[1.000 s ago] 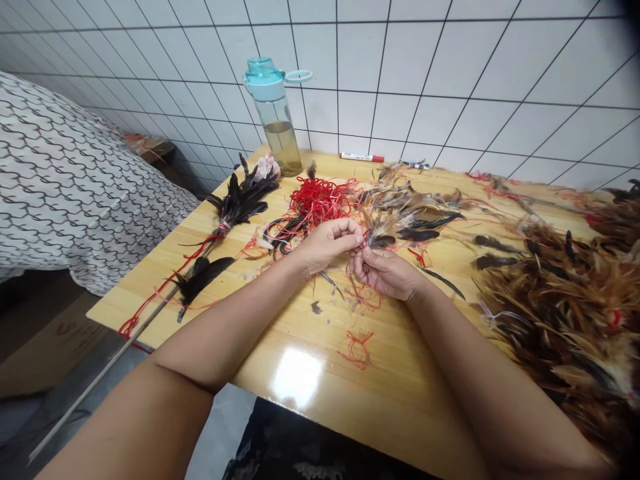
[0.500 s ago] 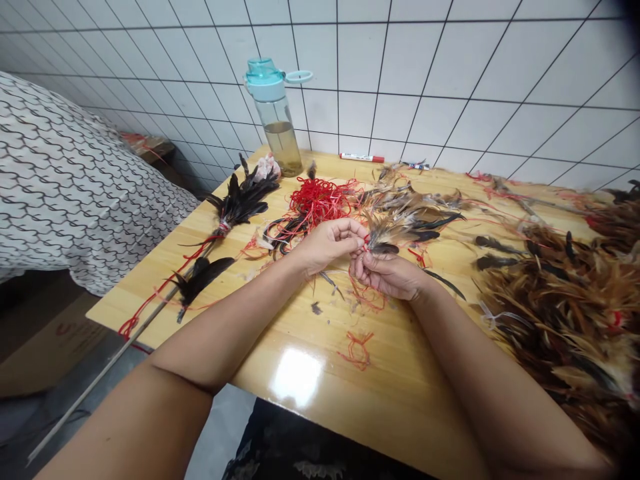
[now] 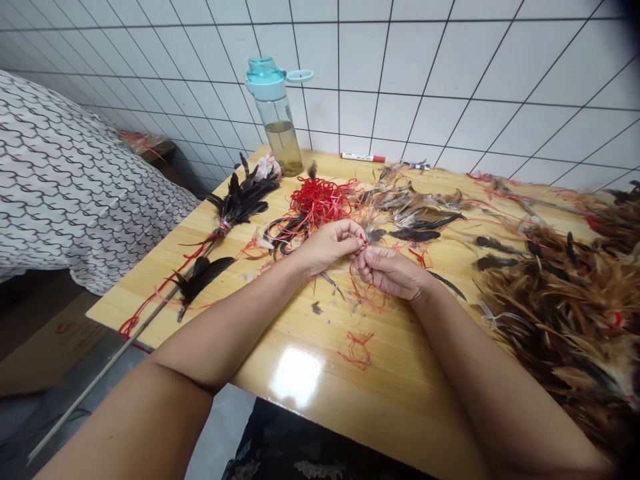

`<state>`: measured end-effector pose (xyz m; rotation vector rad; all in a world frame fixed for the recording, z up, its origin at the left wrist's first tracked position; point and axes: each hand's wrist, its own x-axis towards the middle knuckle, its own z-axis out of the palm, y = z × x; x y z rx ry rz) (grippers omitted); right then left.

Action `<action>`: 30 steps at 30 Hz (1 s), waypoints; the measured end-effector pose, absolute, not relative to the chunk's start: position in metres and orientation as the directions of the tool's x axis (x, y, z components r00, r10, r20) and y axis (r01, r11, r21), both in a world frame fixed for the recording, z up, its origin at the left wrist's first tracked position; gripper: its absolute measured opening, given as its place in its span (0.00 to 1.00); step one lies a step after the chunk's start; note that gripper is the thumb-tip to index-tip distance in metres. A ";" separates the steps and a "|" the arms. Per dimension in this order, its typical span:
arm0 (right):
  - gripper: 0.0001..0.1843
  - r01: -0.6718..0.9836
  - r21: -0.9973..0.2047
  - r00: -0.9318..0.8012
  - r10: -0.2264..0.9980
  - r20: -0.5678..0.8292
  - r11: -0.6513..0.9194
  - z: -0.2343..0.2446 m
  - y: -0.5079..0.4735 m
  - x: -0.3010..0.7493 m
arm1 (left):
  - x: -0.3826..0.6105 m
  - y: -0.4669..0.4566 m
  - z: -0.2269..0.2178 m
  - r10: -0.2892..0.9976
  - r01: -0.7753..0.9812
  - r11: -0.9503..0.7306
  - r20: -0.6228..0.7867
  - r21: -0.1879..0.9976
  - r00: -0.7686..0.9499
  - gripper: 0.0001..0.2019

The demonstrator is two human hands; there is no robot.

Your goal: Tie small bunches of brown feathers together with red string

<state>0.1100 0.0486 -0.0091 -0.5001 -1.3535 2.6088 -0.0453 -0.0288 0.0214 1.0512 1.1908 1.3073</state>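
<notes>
My left hand (image 3: 334,248) and my right hand (image 3: 391,272) meet above the middle of the table, both closed in a pinch. Between their fingertips is a bit of red string (image 3: 365,241) bound on a small bunch of feathers (image 3: 375,235), whose dark and pale tips point away from me. The bunch's quill ends are hidden by my fingers. Just behind my left hand lies a heap of red string (image 3: 323,200). Loose brown and black feathers (image 3: 415,207) lie beyond my right hand.
A feather-topped stick (image 3: 165,303) overhangs the table's left edge. A water bottle (image 3: 281,127) and a red marker (image 3: 362,158) stand and lie near the tiled wall. A large pile of brown feathers (image 3: 565,313) covers the right side. String scraps (image 3: 357,350) lie in front.
The feather bunch between my hands has turned, so less of its brown plumage shows. My right hand has shifted very slightly; my left hand stays nearly in place.
</notes>
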 end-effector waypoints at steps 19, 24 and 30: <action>0.17 0.201 -0.911 -0.788 0.493 -0.369 -0.361 0.000 0.042 0.104 | -0.045 -0.032 0.025 0.993 0.009 -0.008 0.009 1.000 -0.119 0.06; 0.16 0.263 -0.929 -0.722 0.585 -0.369 -0.262 0.004 0.034 0.099 | -0.042 -0.032 0.025 0.981 0.008 -0.072 0.072 0.997 -0.178 0.06; 0.17 0.137 -0.947 -0.781 0.557 -0.283 -0.289 0.003 0.036 0.100 | -0.042 -0.031 0.023 0.983 -0.046 -0.039 0.030 0.998 -0.178 0.07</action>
